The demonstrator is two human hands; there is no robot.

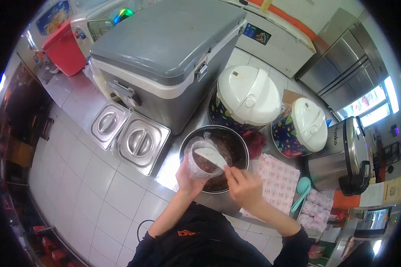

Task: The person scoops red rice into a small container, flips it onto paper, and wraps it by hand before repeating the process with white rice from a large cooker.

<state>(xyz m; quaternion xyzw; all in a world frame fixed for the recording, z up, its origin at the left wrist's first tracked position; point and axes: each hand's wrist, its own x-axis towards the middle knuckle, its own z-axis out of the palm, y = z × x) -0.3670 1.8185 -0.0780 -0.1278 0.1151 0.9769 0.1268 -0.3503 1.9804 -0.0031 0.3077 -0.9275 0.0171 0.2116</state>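
My left hand (188, 180) is wrapped round a plastic-lined cup (196, 164) that has dark reddish food inside. The cup is tilted over a large round pot (243, 151), which holds dark food. My right hand (244, 186) grips a white spatula (211, 156), its blade lying across the cup's mouth. Both hands are at the near side of the pot, close together. What lies under the blade is hidden.
A large grey cooler (165, 49) stands behind the pot, with two steel lidded containers (140, 142) left. Two white-lidded patterned tubs (249, 93) and a steel cooker (334, 155) stand right. Printed paper sheets (276, 182), a turquoise scoop (303, 186) and wrapped rolls (316, 207) lie nearer.
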